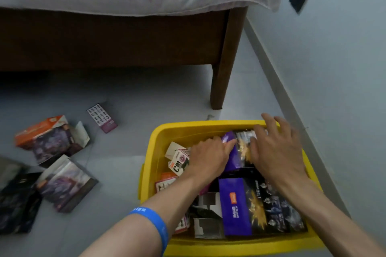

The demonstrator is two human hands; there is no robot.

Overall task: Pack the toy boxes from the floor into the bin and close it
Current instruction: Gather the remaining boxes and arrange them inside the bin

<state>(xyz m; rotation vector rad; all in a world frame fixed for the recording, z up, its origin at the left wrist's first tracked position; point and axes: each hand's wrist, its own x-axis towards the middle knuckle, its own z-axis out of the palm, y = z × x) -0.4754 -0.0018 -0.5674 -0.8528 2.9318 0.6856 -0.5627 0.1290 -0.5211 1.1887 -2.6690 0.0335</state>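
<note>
Inside the yellow bin (pixel 179 129), a purple box (pixel 236 206) reads "ULTRAMAN".

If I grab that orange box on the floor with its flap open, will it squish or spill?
The orange box looks like thin card, so it would probably dent if squeezed hard. Its end flap hangs open, so anything loose inside might slide out when tipped; whether anything is inside cannot be seen. It lies tilted on the floor, and would likely slide, not roll, when pushed.

bare forearms, no sleeves; blue wristband (pixel 154 223) with small white lettering on the left one
</note>
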